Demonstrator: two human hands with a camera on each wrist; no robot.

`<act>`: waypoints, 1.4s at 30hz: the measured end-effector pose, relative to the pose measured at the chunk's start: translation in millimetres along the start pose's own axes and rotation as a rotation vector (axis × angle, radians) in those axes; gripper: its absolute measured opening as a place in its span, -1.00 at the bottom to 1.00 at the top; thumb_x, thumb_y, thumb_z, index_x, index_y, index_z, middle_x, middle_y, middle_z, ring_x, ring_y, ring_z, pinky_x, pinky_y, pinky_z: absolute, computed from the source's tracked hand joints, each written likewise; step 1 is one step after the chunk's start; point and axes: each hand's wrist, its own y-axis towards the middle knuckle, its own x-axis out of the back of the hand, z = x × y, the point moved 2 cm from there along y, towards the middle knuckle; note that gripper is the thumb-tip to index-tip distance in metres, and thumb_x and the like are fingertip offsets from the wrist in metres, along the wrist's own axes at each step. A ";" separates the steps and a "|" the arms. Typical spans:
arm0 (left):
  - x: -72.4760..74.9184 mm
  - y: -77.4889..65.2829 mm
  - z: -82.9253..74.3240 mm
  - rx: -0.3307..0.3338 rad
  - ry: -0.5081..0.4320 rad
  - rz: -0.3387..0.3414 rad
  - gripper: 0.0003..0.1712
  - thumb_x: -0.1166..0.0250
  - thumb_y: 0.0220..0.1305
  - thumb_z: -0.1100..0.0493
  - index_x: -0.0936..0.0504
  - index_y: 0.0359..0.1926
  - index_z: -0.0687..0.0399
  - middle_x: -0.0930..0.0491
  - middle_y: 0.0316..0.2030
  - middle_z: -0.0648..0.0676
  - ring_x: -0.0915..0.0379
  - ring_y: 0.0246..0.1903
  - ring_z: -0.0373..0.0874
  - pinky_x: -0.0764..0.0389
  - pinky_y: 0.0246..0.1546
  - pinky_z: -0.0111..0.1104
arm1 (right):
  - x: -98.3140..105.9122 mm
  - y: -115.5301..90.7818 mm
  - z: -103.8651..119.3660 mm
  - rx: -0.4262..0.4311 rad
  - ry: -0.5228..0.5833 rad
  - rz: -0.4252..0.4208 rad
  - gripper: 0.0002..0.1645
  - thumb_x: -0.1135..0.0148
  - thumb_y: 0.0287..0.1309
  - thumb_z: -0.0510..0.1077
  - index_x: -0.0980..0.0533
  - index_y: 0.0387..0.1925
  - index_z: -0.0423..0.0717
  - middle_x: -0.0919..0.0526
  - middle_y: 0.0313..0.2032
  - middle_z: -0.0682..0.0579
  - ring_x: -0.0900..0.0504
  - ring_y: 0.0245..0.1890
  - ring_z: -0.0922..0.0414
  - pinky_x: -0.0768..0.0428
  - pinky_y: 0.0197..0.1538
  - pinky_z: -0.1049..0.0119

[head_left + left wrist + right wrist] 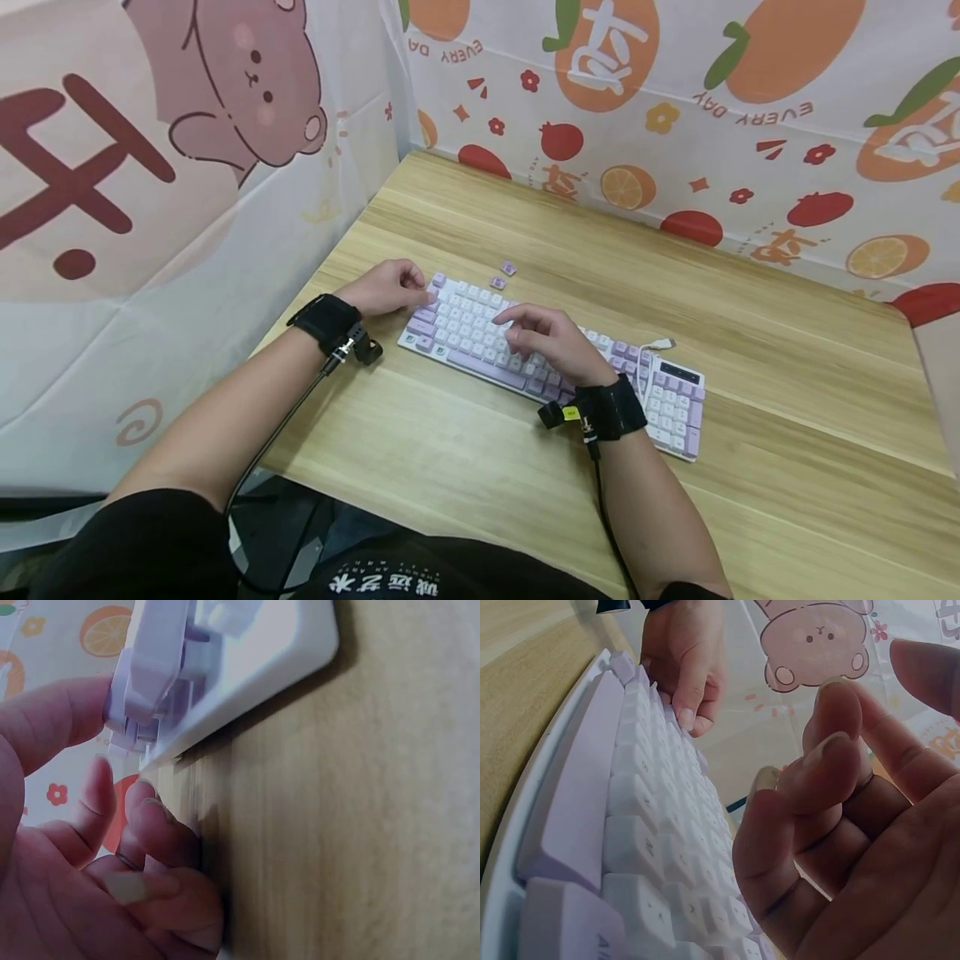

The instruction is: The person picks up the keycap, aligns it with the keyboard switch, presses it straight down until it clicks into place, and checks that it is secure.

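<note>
A white and lilac keyboard lies at a slant on the wooden table. At its left end is my left hand, the thumb extended against a lilac keycap at the edge. The other fingers of that hand curl loosely below the keyboard's edge and hold nothing. My right hand hovers over the middle keys, its fingers bent and apart, with nothing between them. Behind the keyboard, two loose lilac keycaps lie on the table.
A white cable with a USB plug lies across the keyboard's right part, near the dark display strip. Printed cloth hangs behind and to the left of the table. Black straps with cameras sit on both wrists.
</note>
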 end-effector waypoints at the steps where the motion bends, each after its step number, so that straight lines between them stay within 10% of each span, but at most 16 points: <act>1: 0.5 0.2 -0.6 0.004 0.004 0.003 -0.62 -0.35 0.25 0.03 -0.45 -0.15 0.20 -0.42 -0.28 0.07 -0.31 -0.26 -0.08 -0.34 -0.28 -0.33 | 0.4 0.2 -1.2 -0.007 -0.005 -0.003 -0.58 -0.15 0.35 -0.17 -0.48 0.13 -0.36 -0.56 -0.34 -0.15 -0.46 -0.33 -0.28 -0.61 -0.26 0.11; 15: 6.2 0.3 -10.6 0.023 0.134 0.031 -0.60 -0.39 0.21 -0.03 -0.45 -0.26 0.17 -0.41 -0.40 0.04 -0.31 -0.40 -0.11 -0.32 -0.40 -0.34 | -0.2 2.8 -8.3 -0.173 -0.153 -0.052 -0.64 -0.14 0.38 -0.09 -0.46 -0.45 -0.31 -0.43 -0.53 0.03 -0.34 -0.52 0.11 -0.35 -0.39 0.33; 42: -5.5 2.6 -5.8 0.038 0.153 0.063 -0.51 -0.24 0.30 -0.22 -0.45 -0.27 0.14 -0.34 -0.39 0.03 -0.27 -0.37 -0.09 -0.25 -0.39 -0.32 | -6.6 7.5 -12.4 -0.159 -0.280 -0.034 -0.59 -0.21 0.33 0.05 -0.55 -0.40 -0.24 -0.47 -0.51 0.03 -0.40 -0.51 0.09 -0.37 -0.40 0.29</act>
